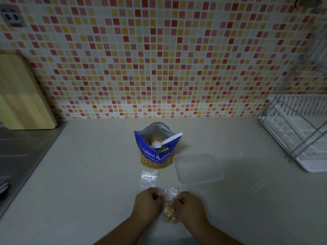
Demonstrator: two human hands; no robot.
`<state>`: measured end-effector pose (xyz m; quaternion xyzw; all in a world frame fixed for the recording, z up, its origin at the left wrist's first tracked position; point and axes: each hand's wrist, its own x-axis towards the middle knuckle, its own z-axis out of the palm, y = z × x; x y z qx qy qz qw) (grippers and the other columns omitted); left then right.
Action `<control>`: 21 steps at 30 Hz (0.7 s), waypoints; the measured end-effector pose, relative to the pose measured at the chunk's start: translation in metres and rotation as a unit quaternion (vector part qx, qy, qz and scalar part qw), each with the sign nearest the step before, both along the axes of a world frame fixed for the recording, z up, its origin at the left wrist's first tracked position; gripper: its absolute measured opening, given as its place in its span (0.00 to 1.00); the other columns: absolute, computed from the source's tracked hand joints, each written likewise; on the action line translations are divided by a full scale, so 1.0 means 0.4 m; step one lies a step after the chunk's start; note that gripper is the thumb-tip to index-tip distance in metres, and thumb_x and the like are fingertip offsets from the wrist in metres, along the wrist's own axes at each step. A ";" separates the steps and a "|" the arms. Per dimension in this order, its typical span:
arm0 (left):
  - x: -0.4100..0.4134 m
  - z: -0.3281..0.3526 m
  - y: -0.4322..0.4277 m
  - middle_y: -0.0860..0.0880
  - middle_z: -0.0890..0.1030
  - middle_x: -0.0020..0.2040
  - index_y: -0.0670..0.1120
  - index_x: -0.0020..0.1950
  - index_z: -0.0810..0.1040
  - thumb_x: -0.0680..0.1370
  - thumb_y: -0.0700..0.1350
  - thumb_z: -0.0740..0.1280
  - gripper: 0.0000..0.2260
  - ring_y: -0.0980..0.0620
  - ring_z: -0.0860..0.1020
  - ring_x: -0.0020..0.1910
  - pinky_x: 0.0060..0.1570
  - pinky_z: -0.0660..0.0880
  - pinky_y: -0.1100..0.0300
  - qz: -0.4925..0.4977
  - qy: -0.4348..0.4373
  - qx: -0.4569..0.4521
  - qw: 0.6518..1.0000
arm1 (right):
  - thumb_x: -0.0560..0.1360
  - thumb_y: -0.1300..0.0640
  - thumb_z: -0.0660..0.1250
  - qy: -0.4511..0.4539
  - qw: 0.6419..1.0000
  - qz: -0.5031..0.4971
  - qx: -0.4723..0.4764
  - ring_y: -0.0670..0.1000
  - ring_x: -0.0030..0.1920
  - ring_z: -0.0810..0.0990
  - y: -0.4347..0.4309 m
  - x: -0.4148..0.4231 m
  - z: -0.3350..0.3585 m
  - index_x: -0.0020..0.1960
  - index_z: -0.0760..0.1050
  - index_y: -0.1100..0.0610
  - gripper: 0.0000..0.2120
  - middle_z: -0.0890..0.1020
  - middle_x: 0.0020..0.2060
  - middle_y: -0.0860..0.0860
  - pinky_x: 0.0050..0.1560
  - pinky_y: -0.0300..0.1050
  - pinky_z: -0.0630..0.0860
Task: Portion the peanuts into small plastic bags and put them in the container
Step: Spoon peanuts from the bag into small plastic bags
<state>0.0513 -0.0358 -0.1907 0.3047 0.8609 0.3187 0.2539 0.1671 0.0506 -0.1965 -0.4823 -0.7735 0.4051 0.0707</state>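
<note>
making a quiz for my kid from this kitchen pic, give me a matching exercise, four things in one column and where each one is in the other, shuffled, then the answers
Things
1. white scoop
2. small filled bag
3. clear container
4. cutting board

Places
A. leaning against the tiled wall at far left
B. pinched between the left hand and the right hand
C. sticking out of the open peanut bag
D. on the counter, just right of the peanut bag

Pairs: 1-C, 2-B, 3-D, 4-A
</note>
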 end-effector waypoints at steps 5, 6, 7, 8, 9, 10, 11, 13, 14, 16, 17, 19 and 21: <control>-0.004 -0.015 0.007 0.58 0.73 0.28 0.54 0.31 0.69 0.73 0.47 0.68 0.12 0.58 0.74 0.34 0.31 0.65 0.77 -0.009 0.023 -0.010 1.000 | 0.71 0.53 0.67 -0.028 0.999 0.020 0.035 0.50 0.45 0.81 0.017 -0.001 -0.018 0.32 0.74 0.48 0.09 0.81 0.38 0.51 0.43 0.37 0.71; -0.006 -0.016 0.009 0.57 0.73 0.28 0.54 0.31 0.69 0.72 0.47 0.68 0.12 0.58 0.74 0.33 0.31 0.65 0.75 -0.011 0.026 -0.011 1.000 | 0.71 0.52 0.67 -0.031 0.998 0.021 0.045 0.51 0.46 0.81 0.018 -0.001 -0.021 0.35 0.76 0.48 0.06 0.82 0.42 0.52 0.45 0.38 0.72; -0.008 -0.019 0.010 0.56 0.73 0.28 0.54 0.31 0.69 0.72 0.48 0.67 0.12 0.58 0.74 0.33 0.31 0.65 0.75 -0.015 0.029 -0.010 0.999 | 0.71 0.51 0.66 -0.039 0.998 0.021 0.051 0.50 0.47 0.80 0.016 0.000 -0.021 0.38 0.78 0.49 0.04 0.81 0.44 0.51 0.47 0.39 0.72; -0.009 -0.017 0.011 0.56 0.73 0.28 0.55 0.32 0.69 0.72 0.48 0.67 0.11 0.58 0.74 0.33 0.31 0.65 0.75 -0.019 0.031 -0.010 0.999 | 0.71 0.50 0.66 -0.046 0.997 0.022 0.061 0.50 0.48 0.80 0.016 0.001 -0.024 0.41 0.80 0.50 0.05 0.79 0.45 0.50 0.49 0.40 0.72; -0.011 -0.017 0.011 0.56 0.74 0.29 0.54 0.33 0.69 0.72 0.48 0.67 0.10 0.58 0.74 0.34 0.30 0.65 0.74 -0.022 0.031 -0.010 0.999 | 0.71 0.49 0.66 -0.054 0.996 0.025 0.069 0.50 0.49 0.79 0.016 0.003 -0.027 0.43 0.80 0.51 0.07 0.77 0.44 0.49 0.50 0.41 0.72; -0.012 -0.015 0.011 0.56 0.73 0.29 0.54 0.35 0.70 0.72 0.49 0.68 0.09 0.57 0.75 0.35 0.30 0.65 0.73 -0.024 0.029 -0.013 0.999 | 0.71 0.48 0.66 -0.058 0.995 0.027 0.073 0.50 0.50 0.79 0.016 0.004 -0.029 0.45 0.80 0.51 0.08 0.74 0.43 0.48 0.50 0.41 0.72; -0.013 -0.015 0.012 0.56 0.73 0.29 0.53 0.37 0.71 0.72 0.50 0.68 0.08 0.57 0.74 0.35 0.31 0.64 0.70 -0.026 0.031 -0.016 0.999 | 0.71 0.47 0.66 -0.061 0.995 0.028 0.074 0.49 0.50 0.79 0.016 0.004 -0.029 0.44 0.79 0.50 0.08 0.72 0.42 0.47 0.50 0.40 0.72; -0.018 -0.006 0.010 0.56 0.74 0.29 0.53 0.40 0.71 0.73 0.52 0.68 0.07 0.58 0.74 0.35 0.34 0.66 0.67 -0.022 0.035 -0.010 0.999 | 0.71 0.45 0.66 -0.060 0.995 0.032 0.075 0.48 0.50 0.79 0.016 0.005 -0.023 0.42 0.76 0.46 0.05 0.71 0.42 0.46 0.50 0.40 0.72; -0.025 0.001 0.009 0.56 0.74 0.29 0.53 0.40 0.71 0.73 0.52 0.69 0.07 0.58 0.74 0.34 0.35 0.66 0.67 -0.011 0.038 -0.002 0.999 | 0.71 0.45 0.67 -0.060 0.995 0.030 0.073 0.48 0.51 0.78 0.016 0.006 -0.022 0.41 0.75 0.45 0.04 0.71 0.42 0.45 0.51 0.40 0.72; -0.048 0.014 0.010 0.54 0.76 0.29 0.53 0.38 0.71 0.72 0.53 0.70 0.09 0.57 0.75 0.33 0.34 0.68 0.65 0.030 0.039 0.022 0.999 | 0.70 0.45 0.67 -0.059 0.996 0.021 0.066 0.48 0.52 0.78 0.015 0.005 -0.020 0.40 0.74 0.44 0.04 0.71 0.43 0.46 0.52 0.40 0.72; -0.065 0.016 0.011 0.53 0.76 0.31 0.53 0.38 0.72 0.71 0.51 0.70 0.08 0.55 0.76 0.34 0.35 0.70 0.64 0.055 0.043 0.032 0.997 | 0.70 0.46 0.67 -0.056 0.996 0.018 0.061 0.48 0.52 0.78 0.014 0.005 -0.017 0.37 0.72 0.42 0.05 0.71 0.43 0.46 0.52 0.39 0.72; -0.102 0.012 0.013 0.51 0.78 0.38 0.52 0.44 0.74 0.70 0.50 0.70 0.07 0.49 0.77 0.39 0.41 0.72 0.60 0.093 0.065 0.028 0.993 | 0.71 0.45 0.67 -0.053 0.997 0.014 0.050 0.48 0.53 0.78 0.013 0.004 -0.014 0.33 0.65 0.40 0.12 0.70 0.42 0.46 0.53 0.39 0.72; -0.136 -0.015 0.019 0.47 0.79 0.47 0.48 0.52 0.76 0.67 0.54 0.69 0.16 0.45 0.78 0.46 0.46 0.73 0.57 0.076 0.113 -0.020 0.990 | 0.71 0.44 0.67 -0.049 0.998 0.009 0.045 0.47 0.52 0.79 0.013 0.003 -0.012 0.31 0.63 0.39 0.15 0.69 0.40 0.45 0.53 0.38 0.71</control>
